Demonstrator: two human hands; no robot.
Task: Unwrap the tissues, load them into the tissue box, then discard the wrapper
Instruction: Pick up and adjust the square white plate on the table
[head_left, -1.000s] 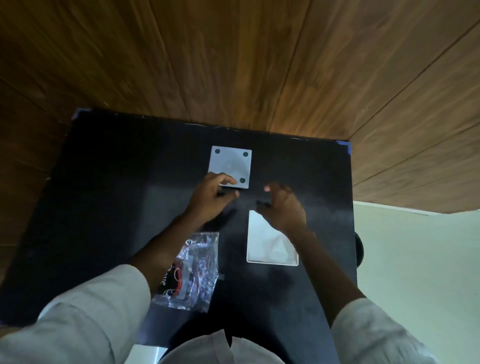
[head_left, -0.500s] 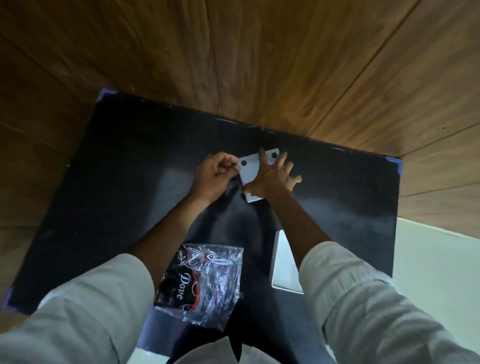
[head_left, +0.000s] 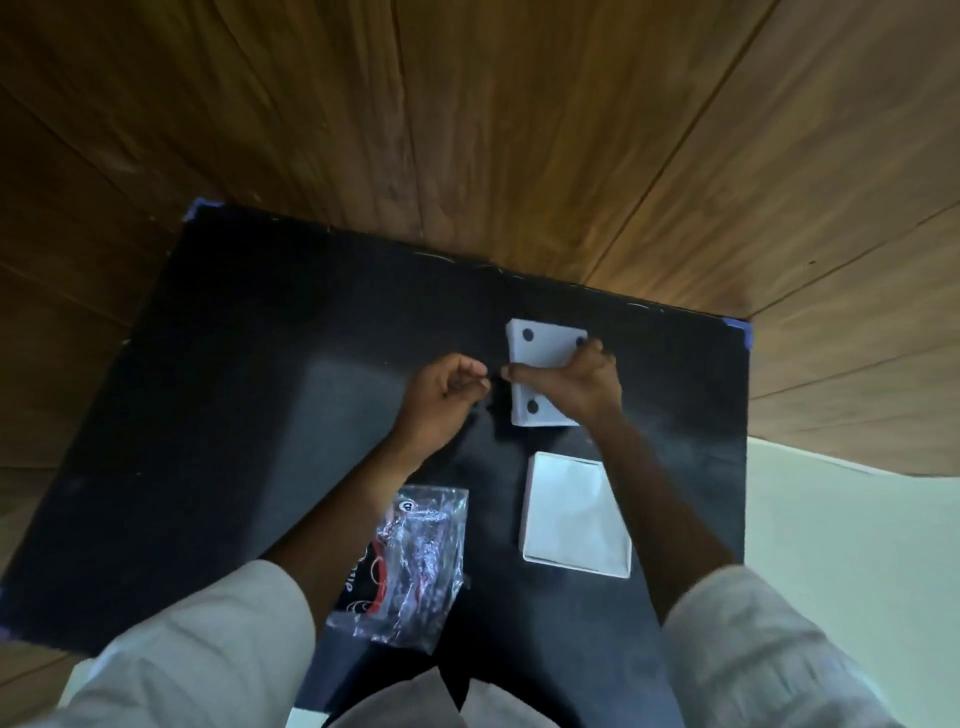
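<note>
looking down: i see a black table (head_left: 208, 415) with blue tape at its corners, set against a wood-panelled wall (head_left: 519, 130).
right hand (head_left: 576, 387): it grips the white tissue box (head_left: 545, 358), thumb on the box's left edge and fingers wrapped over the right edge. the box rests on the table, near the far edge.
tissue box: the face turned up is plain white with round black dots at the corners; i count three, the fourth corner is under the hand.
left hand (head_left: 439, 400): curled nearly closed just left of the box, fingertips pinched together close to the right thumb. i cannot tell whether it holds anything.
tissues (head_left: 576, 514): a white square stack lying flat on the table, just nearer to me than the box, beside my right forearm.
wrapper (head_left: 415, 561): crumpled clear plastic with black and red print, lying on the table left of the stack, partly under my left forearm.
sleeves (head_left: 197, 649): pale, pushed up on both arms.
</note>
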